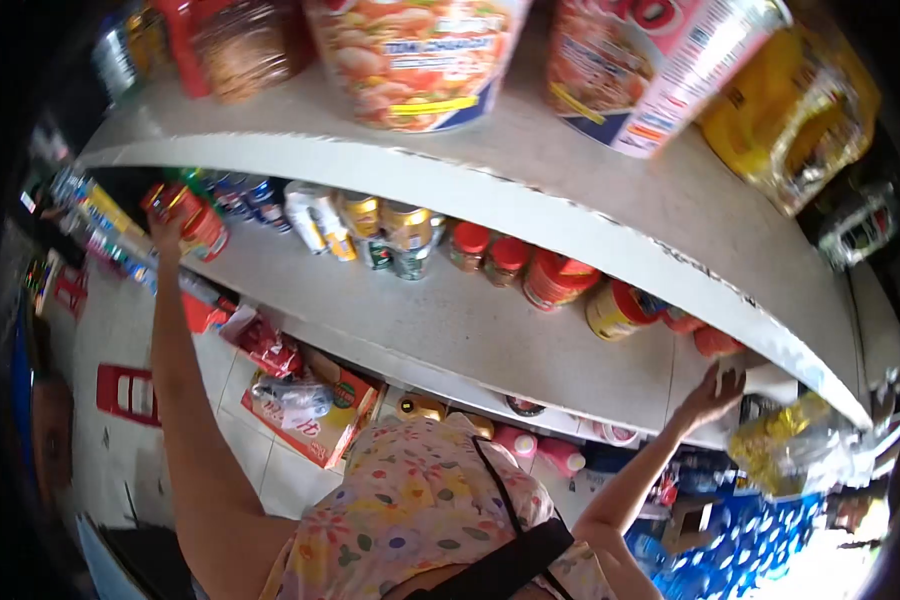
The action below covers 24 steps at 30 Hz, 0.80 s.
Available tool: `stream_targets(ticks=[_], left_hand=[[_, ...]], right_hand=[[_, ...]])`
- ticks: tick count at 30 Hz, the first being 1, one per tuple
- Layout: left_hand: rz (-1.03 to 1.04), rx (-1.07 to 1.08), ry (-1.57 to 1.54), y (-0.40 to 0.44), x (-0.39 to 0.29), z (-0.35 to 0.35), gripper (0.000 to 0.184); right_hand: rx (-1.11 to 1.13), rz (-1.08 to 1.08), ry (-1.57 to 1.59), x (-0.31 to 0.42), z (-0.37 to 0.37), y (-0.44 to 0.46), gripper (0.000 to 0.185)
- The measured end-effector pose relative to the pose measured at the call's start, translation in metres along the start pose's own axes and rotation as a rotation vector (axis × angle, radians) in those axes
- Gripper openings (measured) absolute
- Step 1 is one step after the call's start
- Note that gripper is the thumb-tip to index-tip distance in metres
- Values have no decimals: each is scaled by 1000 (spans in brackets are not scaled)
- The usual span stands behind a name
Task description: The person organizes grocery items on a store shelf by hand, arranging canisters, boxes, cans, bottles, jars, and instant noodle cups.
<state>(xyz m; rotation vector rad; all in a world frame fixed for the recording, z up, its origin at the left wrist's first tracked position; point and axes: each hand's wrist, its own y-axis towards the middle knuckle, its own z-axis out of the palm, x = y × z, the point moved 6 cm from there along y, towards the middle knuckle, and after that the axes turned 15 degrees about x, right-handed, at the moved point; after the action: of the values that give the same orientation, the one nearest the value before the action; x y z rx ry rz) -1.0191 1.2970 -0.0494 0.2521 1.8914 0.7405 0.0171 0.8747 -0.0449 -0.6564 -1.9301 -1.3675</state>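
At the left end of the middle shelf, my left hand (166, 228) is closed at a red-labelled jar (206, 236); its fingers are small and partly hidden against the red packaging. My right hand (708, 398) is by the right part of the same shelf (450, 330), fingers apart and nothing in them. The nearest things to it are the red-lidded jars at the back, among them a red jar (715, 341) and a yellow-labelled jar (618, 310).
Large noodle cups (420, 65) stand on the upper shelf, whose white edge (450, 180) curves close in front. Shrink-wrapped cans (407, 228) sit on the middle shelf. Below are a red carton (315, 425) and pink bottles (560, 457). A red stool (125, 392) stands at left.
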Motion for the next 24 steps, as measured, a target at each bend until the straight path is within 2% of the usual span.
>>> stream_targets(ticks=[1, 2, 4, 6, 8, 10, 13, 14, 15, 16, 18, 20, 21, 23, 24], left_hand=[[-53, 48, -401, 22, 46, -18, 72], [45, 56, 243, 8, -20, 4, 73], [-173, 107, 108, 25, 45, -11, 75], [-97, 147, 38, 22, 27, 2, 76], [-20, 154, 274, 33, 48, -7, 67], [9, 286, 69, 18, 21, 11, 55], [-18, 245, 28, -21, -3, 17, 54], [-34, 221, 21, -28, -20, 25, 53], [-26, 235, 15, -70, -99, 63, 53], [-114, 130, -26, -91, -162, 93, 60], [-112, 227, -137, -140, -203, 139, 69], [-126, 497, -343, -184, -274, 216, 76], [-237, 643, -540, -207, -303, 254, 77], [26, 866, -488, -228, -363, 316, 63], [64, 979, -471, -246, -371, 342, 70]], right_hand=[[-22, -22, -12, 18, 1, -5, 53], [-34, -42, -16, 35, 6, -12, 51], [-41, -13, 20, 72, 12, -26, 48], [24, -7, 56, 75, 17, -35, 46], [18, -1, 108, 89, 21, -46, 37], [62, 6, 156, 95, 24, -55, 31], [114, 35, 163, 107, 25, -67, 24], [132, 63, 173, 111, 27, -72, 22], [188, 70, 179, 125, 32, -77, 21], [246, 79, 187, 142, 37, -82, 21], [466, 111, 312, 166, 58, -94, 27], [789, 128, 529, 191, 87, -114, 35], [964, 125, 482, 213, 99, -124, 44], [1248, -194, 347, 250, 123, -140, 68], [1308, -312, 349, 259, 131, -148, 73]])
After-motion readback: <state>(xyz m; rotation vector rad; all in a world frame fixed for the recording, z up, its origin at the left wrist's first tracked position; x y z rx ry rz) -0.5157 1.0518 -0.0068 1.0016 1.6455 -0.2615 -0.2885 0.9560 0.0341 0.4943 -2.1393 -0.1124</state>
